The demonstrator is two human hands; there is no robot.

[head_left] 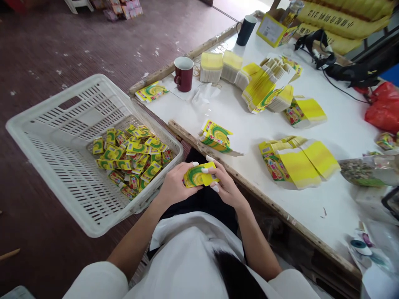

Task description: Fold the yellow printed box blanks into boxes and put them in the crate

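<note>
Above my lap, a small yellow and green printed carton (195, 175) is held between both hands. My left hand (176, 185) grips its left end, thumb along the top edge. At the right end, the fingers of my right hand (229, 185) close on the carton's yellow end flap; white covers sit on several fingertips. On the table edge just ahead lies a short stack of flat cartons (217, 136). To my left, a white plastic basket (64, 166) holds a heap of folded small cartons (134, 153).
The white table (299, 211) carries fanned flat cartons (299, 162), banded carton stacks (212, 66), a maroon mug (183, 74), a dark mug (246, 30) and a red plastic bag (383, 108). A wooden strip (264, 195) edges the table near me.
</note>
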